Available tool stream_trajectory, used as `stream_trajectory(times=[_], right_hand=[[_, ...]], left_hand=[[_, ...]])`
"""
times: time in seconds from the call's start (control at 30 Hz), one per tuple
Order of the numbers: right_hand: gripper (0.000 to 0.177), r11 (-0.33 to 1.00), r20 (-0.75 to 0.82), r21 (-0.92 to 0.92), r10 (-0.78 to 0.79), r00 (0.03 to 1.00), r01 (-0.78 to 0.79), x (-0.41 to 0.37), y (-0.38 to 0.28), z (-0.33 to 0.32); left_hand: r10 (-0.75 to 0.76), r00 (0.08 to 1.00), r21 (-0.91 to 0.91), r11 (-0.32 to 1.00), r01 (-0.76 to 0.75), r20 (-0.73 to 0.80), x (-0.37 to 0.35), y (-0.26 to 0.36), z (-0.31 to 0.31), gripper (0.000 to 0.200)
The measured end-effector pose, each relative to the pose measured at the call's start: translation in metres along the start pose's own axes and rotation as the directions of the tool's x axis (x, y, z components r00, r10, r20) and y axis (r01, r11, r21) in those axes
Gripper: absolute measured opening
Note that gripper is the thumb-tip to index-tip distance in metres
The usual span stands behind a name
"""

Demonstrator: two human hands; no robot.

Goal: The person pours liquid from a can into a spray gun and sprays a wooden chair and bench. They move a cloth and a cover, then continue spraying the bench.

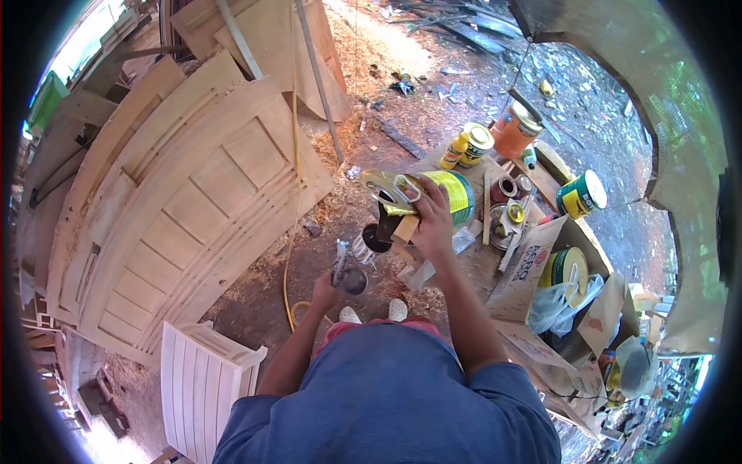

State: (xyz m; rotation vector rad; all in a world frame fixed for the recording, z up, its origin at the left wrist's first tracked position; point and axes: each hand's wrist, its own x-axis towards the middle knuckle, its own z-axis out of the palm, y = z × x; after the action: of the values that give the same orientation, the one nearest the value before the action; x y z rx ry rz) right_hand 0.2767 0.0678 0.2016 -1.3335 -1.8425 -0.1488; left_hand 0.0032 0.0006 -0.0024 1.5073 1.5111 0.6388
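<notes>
View: from our head, we look down past our blue shirt at both hands in an outdoor workshop.
Right hand: our right hand (434, 220) grips a large yellow-and-green can (457, 195), fingers spread over its mouth end.
Large can: it is held tilted at the table's left edge, its cut-open metal lid (379, 182) bent outward. A dark round cup (376, 237) is just below its mouth; we cannot tell what supports the cup.
Left hand: our left hand (325, 291) is closed around what looks like a metal spray gun (339, 263), left of the table.
Handling: we judge the can stiff and fairly heavy if full, slippery where wet. Its round body gives the safest hold; the cut lid may be sharp. The gun seems rigid, best held by its grip.
Table: along the far edge of the table (477, 179) are a yellow bottle (454, 151), a yellow can (478, 139) and an orange container (513, 134). A green can (581, 195) is at the right edge, a cardboard box (525, 271) towards the near right corner.
Left side: carved wooden panels (193, 224) lean together.
</notes>
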Motion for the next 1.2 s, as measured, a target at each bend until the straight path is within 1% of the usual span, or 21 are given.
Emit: stream_trajectory(times=[0.07, 0.17, 0.27, 0.3, 0.4, 0.43, 0.47, 0.53, 0.57, 0.63, 0.67, 0.73, 0.77, 0.87, 0.9, 0.97, 1.0, 1.03, 1.13, 1.17, 1.2], right_hand=[[0.039, 1.000, 0.003, -0.005, 0.012, 1.000, -0.012, 0.000, 0.002, -0.001], [0.040, 0.993, -0.033, 0.059, 0.103, 0.994, -0.101, 0.007, -0.004, -0.015], [0.045, 0.985, -0.035, 0.056, 0.165, 0.986, -0.163, 0.007, 0.001, -0.031], [0.041, 0.976, -0.088, 0.096, 0.202, 0.975, -0.194, 0.004, 0.009, -0.030], [0.039, 0.952, -0.170, 0.168, 0.285, 0.943, -0.257, -0.002, 0.030, -0.035], [0.034, 0.940, -0.187, 0.189, 0.320, 0.929, -0.285, -0.003, 0.032, -0.040], [0.027, 0.925, -0.201, 0.132, 0.376, 0.904, -0.356, -0.008, 0.043, -0.038], [0.022, 0.870, -0.199, 0.181, 0.489, 0.849, -0.459, -0.015, 0.064, -0.043], [0.022, 0.822, -0.229, 0.235, 0.565, 0.793, -0.518, -0.020, 0.075, -0.042], [0.024, 0.709, -0.270, 0.349, 0.702, 0.659, -0.613, -0.022, 0.090, -0.041], [0.024, 0.678, -0.318, 0.387, 0.735, 0.599, -0.625, -0.022, 0.093, -0.045], [0.024, 0.613, -0.399, 0.469, 0.789, 0.467, -0.636, -0.013, 0.086, -0.059], [0.024, 0.620, -0.468, 0.540, 0.784, 0.409, -0.569, -0.021, 0.098, -0.054], [0.024, 0.542, -0.492, 0.697, 0.838, 0.236, -0.470, -0.042, 0.122, -0.058], [0.024, 0.479, -0.468, 0.678, 0.866, 0.176, -0.557, -0.042, 0.110, -0.070], [0.025, 0.547, -0.478, 0.572, 0.828, 0.294, -0.610, -0.051, 0.107, -0.070], [0.025, 0.575, -0.482, 0.511, 0.807, 0.341, -0.639, -0.061, 0.104, -0.074], [0.028, 0.625, -0.495, 0.456, 0.769, 0.404, -0.633, -0.069, 0.098, -0.078], [0.041, 0.745, -0.487, 0.296, 0.656, 0.576, -0.598, -0.094, 0.073, -0.091], [0.046, 0.758, -0.419, 0.172, 0.634, 0.649, -0.630, -0.111, 0.060, -0.101], [0.051, 0.766, -0.337, 0.047, 0.617, 0.711, -0.642, -0.130, 0.041, -0.111]], left_hand=[[0.028, 0.999, -0.034, 0.999, -0.029, -0.029, -0.001, 0.005, 0.000, 0.032], [0.043, 0.999, -0.055, 0.998, -0.045, -0.022, 0.006, -0.005, 0.007, 0.031], [0.042, 0.999, -0.104, 0.994, -0.043, -0.010, 0.008, 0.007, 0.009, 0.030], [0.037, 0.999, -0.110, 0.993, -0.037, -0.005, 0.008, 0.013, 0.009, 0.030], [0.032, 0.999, -0.125, 0.992, -0.030, 0.012, 0.012, 0.029, 0.011, 0.030], [0.037, 0.999, -0.130, 0.991, -0.034, 0.019, 0.014, 0.033, 0.013, 0.030], [0.042, 0.999, -0.134, 0.990, -0.038, 0.026, 0.016, 0.036, 0.014, 0.030], [0.080, 0.996, -0.202, 0.977, -0.068, 0.049, 0.018, 0.051, 0.019, 0.032], [0.098, 0.993, -0.234, 0.969, -0.081, 0.061, 0.018, 0.060, 0.022, 0.032], [0.094, 0.993, -0.164, 0.983, -0.080, 0.075, 0.018, 0.082, 0.026, 0.034], [0.090, 0.993, -0.129, 0.988, -0.079, 0.079, 0.019, 0.092, 0.030, 0.035], [0.142, 0.987, -0.184, 0.975, -0.127, 0.075, 0.023, 0.101, 0.040, 0.036], [0.167, 0.983, -0.212, 0.966, -0.148, 0.074, 0.024, 0.104, 0.043, 0.037], [0.093, 0.985, -0.188, 0.980, -0.065, 0.143, 0.024, 0.113, 0.047, 0.038], [0.106, 0.989, -0.169, 0.982, -0.087, 0.108, 0.021, 0.119, 0.045, 0.038], [0.147, 0.987, -0.127, 0.982, -0.138, 0.061, 0.015, 0.132, 0.039, 0.037], [0.121, 0.991, -0.135, 0.984, -0.113, 0.053, 0.011, 0.135, 0.041, 0.037], [0.099, 0.994, -0.138, 0.986, -0.092, 0.044, 0.009, 0.137, 0.041, 0.036], [0.030, 0.998, -0.130, 0.991, -0.023, 0.052, 0.009, 0.120, 0.039, 0.032], [0.003, 0.998, -0.128, 0.992, 0.004, 0.060, 0.010, 0.112, 0.042, 0.031], [0.052, 0.998, -0.151, 0.987, -0.049, 0.021, 0.006, 0.119, 0.040, 0.030]])
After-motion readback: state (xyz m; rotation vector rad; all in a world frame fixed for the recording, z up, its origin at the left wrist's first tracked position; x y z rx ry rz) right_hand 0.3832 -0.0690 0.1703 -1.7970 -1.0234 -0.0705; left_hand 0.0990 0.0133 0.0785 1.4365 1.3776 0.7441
